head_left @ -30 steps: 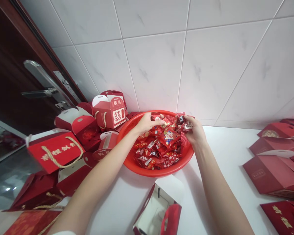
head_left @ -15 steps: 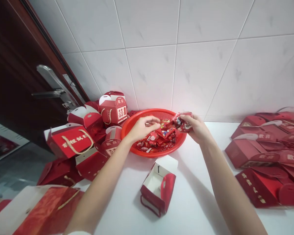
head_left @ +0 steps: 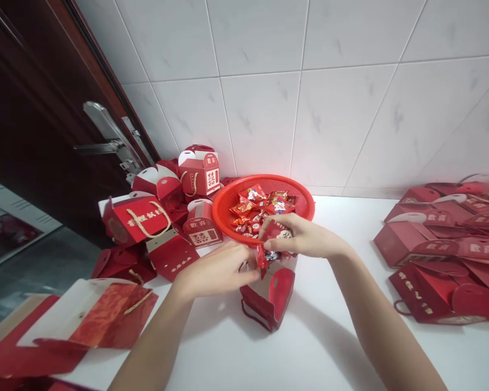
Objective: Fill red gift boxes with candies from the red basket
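Observation:
Over the open red gift box (head_left: 271, 298), my right hand (head_left: 309, 236) is closed around several red candy packets (head_left: 279, 231), one with white print. Close beside it, my left hand (head_left: 220, 271) has its fingers pinched at a small red wrapped candy (head_left: 262, 259). The fingers and packets hide most of the box's opening. Just behind both hands stands a red plastic basket (head_left: 307, 203) with a mesh wall, and many wrapped candies (head_left: 255, 195) lie in it.
Red gift boxes (head_left: 201, 179) with rope handles are piled at the left, by a dark door (head_left: 32, 108). More red boxes (head_left: 444, 288) stand in a group at the right. A flattened-looking orange and white box (head_left: 110, 315) lies front left. Behind the white table (head_left: 321, 353) rises a tiled wall.
Both hands have come from the basket down over the open box. My right hand has carried its packets along, and my left hand, loosely curled before, now pinches a candy.

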`<state>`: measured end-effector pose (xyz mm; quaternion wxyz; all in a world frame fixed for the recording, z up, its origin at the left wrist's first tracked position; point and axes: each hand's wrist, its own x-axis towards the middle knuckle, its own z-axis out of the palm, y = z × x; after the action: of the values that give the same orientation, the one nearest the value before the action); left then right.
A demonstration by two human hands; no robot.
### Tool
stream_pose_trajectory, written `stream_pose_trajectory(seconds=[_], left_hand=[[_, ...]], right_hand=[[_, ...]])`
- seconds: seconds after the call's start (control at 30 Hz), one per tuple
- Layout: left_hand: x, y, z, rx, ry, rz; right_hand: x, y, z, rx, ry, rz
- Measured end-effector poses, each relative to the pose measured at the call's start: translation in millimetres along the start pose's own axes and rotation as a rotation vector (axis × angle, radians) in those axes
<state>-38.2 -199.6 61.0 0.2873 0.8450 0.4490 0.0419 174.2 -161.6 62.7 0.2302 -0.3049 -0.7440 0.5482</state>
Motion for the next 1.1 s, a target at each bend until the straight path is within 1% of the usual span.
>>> stream_pose_trajectory(seconds=[0.03, 0.1, 0.17, 0.27, 0.37, 0.43, 0.5, 0.6, 0.67, 0.73, 0.83, 0.87, 0.93, 1.0, 1.1], left_hand=[[-0.2, 1.4, 1.2, -0.014, -0.008, -0.018], [-0.5, 3.7, 3.7, -0.017, -0.077, -0.06], [-0.2, 4.2, 5.7, -0.028, -0.131, -0.067], [1.0, 1.6, 5.3, -0.066, -0.142, -0.036], [1.9, -1.5, 2.3, -0.07, -0.163, -0.024], [2.0, -3.1, 1.4, -0.063, -0.191, -0.017], [1.7, -4.9, 2.3, -0.05, -0.2, -0.025], [0.9, -8.0, 5.6, 0.005, -0.163, -0.08], [0.3, -9.6, 7.8, 0.033, -0.157, -0.098], [-0.3, -10.5, 9.7, 0.054, -0.163, -0.089], [-0.8, -11.5, 11.9, 0.102, -0.174, -0.094], [-1.0, -11.9, 12.4, 0.115, -0.181, -0.098], [-1.1, -12.6, 12.9, 0.127, -0.191, -0.1], [-1.3, -12.9, 12.8, 0.132, -0.188, -0.101], [-1.7, -12.2, 11.2, 0.146, -0.189, -0.115]], right_hand=[[3.3, 2.1, 3.5, -0.027, -0.015, 0.016], [8.4, 5.3, 9.3, -0.094, -0.05, 0.072], [11.7, 7.4, 13.7, -0.159, -0.106, 0.126], [14.3, 9.6, 17.8, -0.201, -0.157, 0.156], [13.5, 10.2, 17.8, -0.188, -0.174, 0.241], [10.4, 8.0, 14.9, -0.159, -0.206, 0.282], [6.0, 3.7, 10.5, -0.116, -0.257, 0.26], [1.3, -1.1, 6.6, -0.088, -0.333, 0.222], [1.9, 0.2, 9.0, -0.125, -0.328, 0.268], [5.5, 5.2, 15.4, -0.173, -0.282, 0.325], [12.6, 13.3, 27.5, -0.288, -0.196, 0.307], [14.2, 14.8, 30.7, -0.328, -0.193, 0.3], [15.6, 15.6, 34.9, -0.376, -0.231, 0.313], [14.9, 14.7, 36.2, -0.384, -0.273, 0.335], [12.9, 13.5, 35.4, -0.399, -0.277, 0.338]])
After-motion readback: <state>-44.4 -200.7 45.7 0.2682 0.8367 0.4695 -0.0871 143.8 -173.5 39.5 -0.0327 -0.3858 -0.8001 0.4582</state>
